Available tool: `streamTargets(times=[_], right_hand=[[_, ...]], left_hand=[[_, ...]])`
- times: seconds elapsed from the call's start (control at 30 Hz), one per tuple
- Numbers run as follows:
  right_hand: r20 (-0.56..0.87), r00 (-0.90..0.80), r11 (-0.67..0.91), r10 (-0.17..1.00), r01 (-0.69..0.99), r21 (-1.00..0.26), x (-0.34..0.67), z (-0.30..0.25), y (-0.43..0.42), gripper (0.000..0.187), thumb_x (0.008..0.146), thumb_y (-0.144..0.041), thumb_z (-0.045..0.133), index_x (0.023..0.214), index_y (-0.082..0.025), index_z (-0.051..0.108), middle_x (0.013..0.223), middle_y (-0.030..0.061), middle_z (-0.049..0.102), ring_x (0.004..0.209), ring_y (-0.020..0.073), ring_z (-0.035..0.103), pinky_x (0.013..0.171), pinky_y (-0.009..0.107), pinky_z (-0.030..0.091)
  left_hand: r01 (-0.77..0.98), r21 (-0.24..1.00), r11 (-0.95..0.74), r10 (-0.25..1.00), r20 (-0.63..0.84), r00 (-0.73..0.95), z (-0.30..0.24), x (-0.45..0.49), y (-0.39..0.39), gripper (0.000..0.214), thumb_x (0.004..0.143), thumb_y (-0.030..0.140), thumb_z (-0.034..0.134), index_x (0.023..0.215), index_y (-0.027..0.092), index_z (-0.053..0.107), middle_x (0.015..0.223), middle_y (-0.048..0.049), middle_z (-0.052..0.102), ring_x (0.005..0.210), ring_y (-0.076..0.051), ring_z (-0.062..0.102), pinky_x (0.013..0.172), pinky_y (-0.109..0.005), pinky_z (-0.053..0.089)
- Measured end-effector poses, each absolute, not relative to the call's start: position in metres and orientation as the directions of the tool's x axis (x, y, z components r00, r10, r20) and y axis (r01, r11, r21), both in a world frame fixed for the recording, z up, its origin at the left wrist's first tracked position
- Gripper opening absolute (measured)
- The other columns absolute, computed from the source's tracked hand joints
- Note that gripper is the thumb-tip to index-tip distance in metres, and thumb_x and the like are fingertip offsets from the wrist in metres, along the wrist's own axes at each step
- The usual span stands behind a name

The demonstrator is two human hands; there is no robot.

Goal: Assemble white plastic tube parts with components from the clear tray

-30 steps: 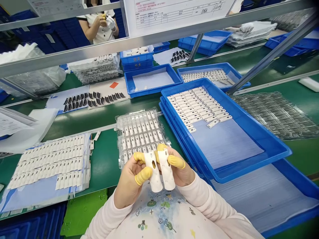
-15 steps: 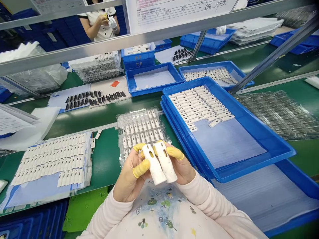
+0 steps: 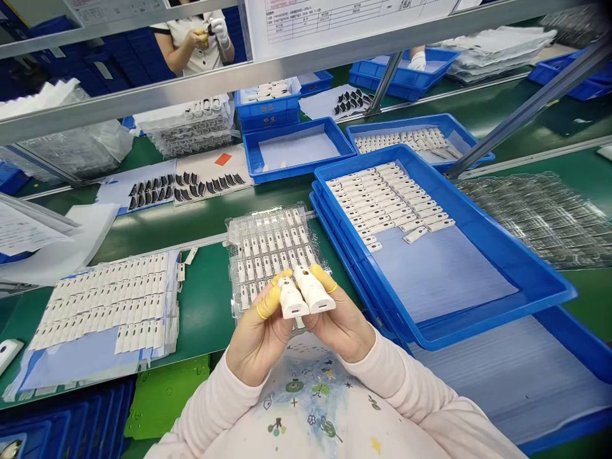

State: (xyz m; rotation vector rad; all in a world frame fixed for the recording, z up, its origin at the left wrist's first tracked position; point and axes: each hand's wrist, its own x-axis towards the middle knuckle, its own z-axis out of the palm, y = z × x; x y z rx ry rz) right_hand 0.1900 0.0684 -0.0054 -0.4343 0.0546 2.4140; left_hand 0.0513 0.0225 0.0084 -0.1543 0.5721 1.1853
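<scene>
My left hand (image 3: 261, 331) and my right hand (image 3: 340, 324) are held together above a clear plastic blister tray (image 3: 272, 258) and wear yellow finger cots. Each hand pinches one white plastic part. The left one (image 3: 291, 299) and the right one (image 3: 313, 290) sit side by side, with their open ends facing me. The fingers hide part of each piece. The blister tray holds rows of small white parts, and its near end lies beneath my hands.
A blue tray (image 3: 482, 220) with rows of white parts lies to my right. White parts on a sheet (image 3: 102, 312) lie left on the green conveyor belt (image 3: 205, 319). An aluminium rail (image 3: 143, 83) crosses overhead. Beyond it, a co-worker's gloved hands (image 3: 210, 32) hold something yellow.
Both white parts have turned from lying lengthwise to pointing their ends toward me and look shorter. My hands have moved closer together, and the view has shifted slightly.
</scene>
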Motion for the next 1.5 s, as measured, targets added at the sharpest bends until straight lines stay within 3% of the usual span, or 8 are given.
streamTargets(times=[0.27,0.6,0.77,0.9,1.03,1.1,1.23,1.5], right_hand=[[-0.291,-0.723,-0.762,0.626,-0.647,-0.032,0.19,-0.013,0.067,0.018,0.089,-0.028,0.075,0.094,-0.011,0.071,0.086,0.0014,0.078,0.077,0.0082,0.075,0.066,0.009,0.062],[-0.3,-0.711,-0.751,0.636,-0.66,-0.029,0.192,-0.02,0.067,0.023,0.081,-0.024,0.083,0.096,-0.012,0.07,0.085,-0.0007,0.077,0.077,0.0063,0.072,0.067,0.008,0.059],[-0.37,-0.608,-0.709,0.702,-0.645,-0.286,0.184,-0.045,0.071,0.029,0.076,-0.037,0.084,0.091,-0.017,0.07,0.077,-0.0019,0.074,0.079,0.0153,0.071,0.069,0.024,0.059],[-0.428,-0.465,-0.628,0.775,-0.489,-0.606,0.184,-0.09,0.079,0.038,0.067,-0.046,0.086,0.088,-0.019,0.067,0.075,-0.0036,0.069,0.071,0.014,0.065,0.068,0.026,0.053],[-0.452,-0.415,-0.596,0.789,-0.341,-0.727,0.189,-0.134,0.094,0.041,0.063,-0.042,0.089,0.084,-0.019,0.062,0.075,-0.0052,0.064,0.066,0.0102,0.056,0.063,0.023,0.047],[-0.457,-0.391,-0.574,0.799,-0.267,-0.774,0.191,-0.151,0.103,0.044,0.061,-0.043,0.09,0.081,-0.018,0.06,0.075,-0.0049,0.063,0.065,0.0102,0.055,0.063,0.023,0.046],[-0.438,-0.382,-0.518,0.814,-0.134,-0.845,0.188,-0.172,0.118,0.049,0.06,-0.046,0.09,0.084,-0.018,0.057,0.074,-0.0039,0.062,0.065,0.0119,0.056,0.063,0.025,0.045],[-0.29,-0.307,-0.29,0.906,0.049,-0.956,0.181,-0.196,0.196,0.057,0.065,-0.046,0.082,0.111,-0.02,0.06,0.088,0.0016,0.066,0.079,0.0175,0.062,0.07,0.03,0.05]], left_hand=[[-0.904,0.143,0.403,0.843,-0.442,0.306,-0.001,0.048,0.02,0.026,0.09,0.005,0.063,0.11,0.019,0.071,0.089,-0.0014,0.08,0.081,-0.008,0.076,0.067,-0.006,0.058],[-0.88,0.265,0.395,0.867,-0.423,0.261,-0.009,0.048,0.02,0.037,0.094,0.008,0.058,0.126,0.024,0.063,0.095,-0.001,0.079,0.086,-0.008,0.076,0.074,-0.009,0.059],[-0.853,0.404,0.33,0.889,-0.437,0.137,-0.035,0.051,0.023,0.037,0.086,0.012,0.068,0.122,0.021,0.064,0.103,-0.0027,0.075,0.089,-0.01,0.073,0.078,-0.016,0.058],[-0.596,0.749,0.289,0.902,-0.421,-0.092,-0.089,0.044,0.027,0.043,0.081,0.035,0.077,0.118,0.021,0.063,0.102,-0.0022,0.07,0.086,-0.013,0.069,0.079,-0.024,0.057],[-0.417,0.874,0.249,0.883,-0.382,-0.273,-0.148,0.005,0.046,0.039,0.084,0.036,0.073,0.116,0.019,0.061,0.091,-0.0011,0.066,0.078,-0.012,0.064,0.074,-0.026,0.055],[-0.298,0.923,0.242,0.864,-0.345,-0.367,-0.169,-0.025,0.063,0.034,0.091,0.035,0.066,0.118,0.018,0.06,0.098,-0.003,0.066,0.082,-0.014,0.064,0.075,-0.03,0.056],[-0.024,0.959,0.284,0.854,-0.264,-0.449,-0.193,-0.083,0.111,0.034,0.095,0.035,0.062,0.124,0.017,0.06,0.12,-0.009,0.064,0.1,-0.022,0.066,0.084,-0.042,0.058],[0.372,0.863,0.341,0.901,-0.187,-0.392,-0.21,-0.121,0.191,0.036,0.094,0.035,0.063,0.126,0.017,0.06,0.128,-0.0104,0.063,0.109,-0.024,0.065,0.091,-0.047,0.057]])
